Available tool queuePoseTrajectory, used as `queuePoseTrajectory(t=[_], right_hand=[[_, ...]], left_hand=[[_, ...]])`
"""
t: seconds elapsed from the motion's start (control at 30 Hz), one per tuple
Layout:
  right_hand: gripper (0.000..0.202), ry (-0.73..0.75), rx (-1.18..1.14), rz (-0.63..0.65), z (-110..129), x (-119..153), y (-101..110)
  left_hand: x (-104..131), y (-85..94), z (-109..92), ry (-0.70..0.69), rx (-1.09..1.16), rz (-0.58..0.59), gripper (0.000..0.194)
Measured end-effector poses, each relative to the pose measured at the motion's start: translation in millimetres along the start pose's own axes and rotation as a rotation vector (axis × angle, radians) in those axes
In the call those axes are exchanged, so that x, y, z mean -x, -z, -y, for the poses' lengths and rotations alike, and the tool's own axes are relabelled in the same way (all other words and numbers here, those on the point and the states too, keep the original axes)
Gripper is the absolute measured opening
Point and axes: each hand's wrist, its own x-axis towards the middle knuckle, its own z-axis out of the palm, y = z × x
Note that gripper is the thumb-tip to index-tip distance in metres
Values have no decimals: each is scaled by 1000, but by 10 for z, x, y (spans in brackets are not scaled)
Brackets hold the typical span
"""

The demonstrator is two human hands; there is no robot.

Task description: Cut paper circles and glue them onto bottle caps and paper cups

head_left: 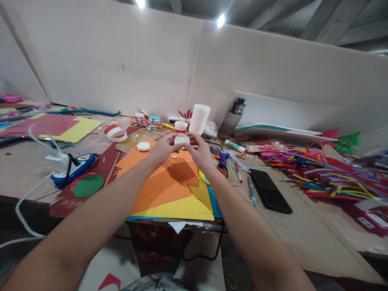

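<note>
Both hands meet over the orange paper sheets. Between them is a small white round cup piece, its pale circular face turned toward me. My left hand grips its left side with curled fingers. On the opposite side, my right hand has its thumb and fingers closed on the rim. A similar shallow white piece with a red edge lies on the orange paper, left of my left hand. Just beyond the hands stand a white cup with a red band and a tall stack of white paper cups.
A hot glue gun, black phone and glue stick lie to the right, before a heap of colourful pipe cleaners. Leftward are cut cup rings, a blue power strip and a green paper disc.
</note>
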Motion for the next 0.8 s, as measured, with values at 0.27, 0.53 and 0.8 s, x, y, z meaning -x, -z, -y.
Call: queuePoseTrajectory(t=[0.27,0.53,0.8], right_hand=[[41,-138,-232,-42,-94,-55,16],[41,61,-63,-66,119,10,27],[51,167,85,7,184,28,50]], left_hand=[[42,-2,-64,119,287,207,43],[11,90,-16,118,329,250,48],[-22,121,41,81,311,234,53]])
